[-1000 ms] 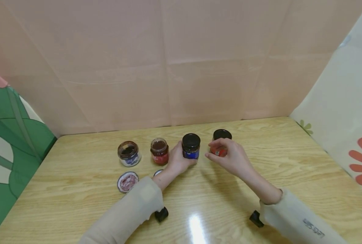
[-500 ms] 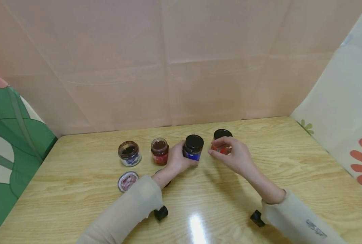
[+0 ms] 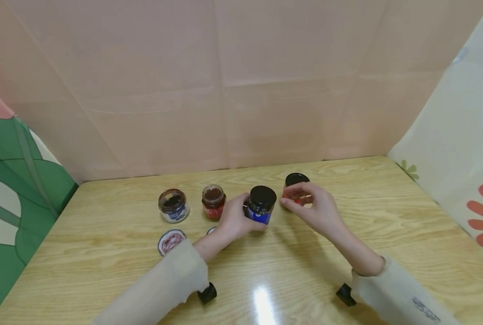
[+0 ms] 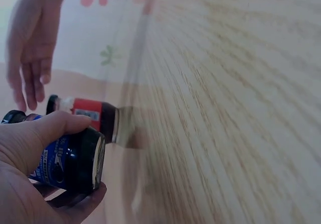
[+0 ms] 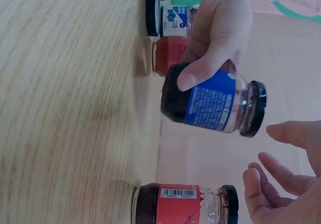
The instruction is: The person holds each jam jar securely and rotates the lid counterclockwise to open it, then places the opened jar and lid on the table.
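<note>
Two hands work at the light wooden desk (image 3: 306,271). The left hand (image 3: 235,219) grips the blue-labelled glass jar with a black lid (image 3: 261,205), fingers curled round its body, holding it tilted and lifted off the desk. Just to the right of it, the right hand (image 3: 316,207) hovers with relaxed, slightly bent fingers, holding nothing. Directly beyond that hand stands the red-labelled glass jar with a black lid (image 3: 296,181). Left of the left hand stand two lidless jars (image 3: 213,201), with a loose round lid (image 3: 170,241) nearer the person.
</note>
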`<control>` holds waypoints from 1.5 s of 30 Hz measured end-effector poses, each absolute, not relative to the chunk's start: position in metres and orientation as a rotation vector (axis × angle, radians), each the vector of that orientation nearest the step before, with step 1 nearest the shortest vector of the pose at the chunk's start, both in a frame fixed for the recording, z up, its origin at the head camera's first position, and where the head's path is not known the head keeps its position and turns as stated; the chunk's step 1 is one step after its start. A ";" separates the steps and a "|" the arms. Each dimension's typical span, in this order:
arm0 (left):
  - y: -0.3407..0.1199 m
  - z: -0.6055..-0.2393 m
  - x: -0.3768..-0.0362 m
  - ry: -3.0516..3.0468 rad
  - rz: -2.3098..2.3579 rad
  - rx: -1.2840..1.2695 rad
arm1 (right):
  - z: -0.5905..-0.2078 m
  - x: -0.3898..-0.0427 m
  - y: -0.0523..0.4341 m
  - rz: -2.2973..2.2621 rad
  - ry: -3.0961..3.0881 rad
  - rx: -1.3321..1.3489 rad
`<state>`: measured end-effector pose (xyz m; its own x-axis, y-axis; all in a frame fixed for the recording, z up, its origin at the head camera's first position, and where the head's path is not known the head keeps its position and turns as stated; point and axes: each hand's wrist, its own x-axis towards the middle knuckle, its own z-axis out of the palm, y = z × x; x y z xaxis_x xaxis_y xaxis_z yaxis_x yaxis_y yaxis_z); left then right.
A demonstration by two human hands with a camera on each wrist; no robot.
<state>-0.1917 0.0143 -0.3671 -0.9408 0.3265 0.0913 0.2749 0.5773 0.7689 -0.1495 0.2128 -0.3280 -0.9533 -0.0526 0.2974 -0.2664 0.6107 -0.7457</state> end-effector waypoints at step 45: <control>-0.020 -0.338 -0.160 2.689 1.254 0.730 | -0.337 -0.143 0.180 1.913 -2.478 0.303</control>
<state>-0.1597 -0.0202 -0.3382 -0.8824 0.4548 0.1204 0.3846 0.5498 0.7415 -0.1432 0.1802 -0.3369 -0.9814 -0.1539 0.1146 -0.1498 0.2415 -0.9588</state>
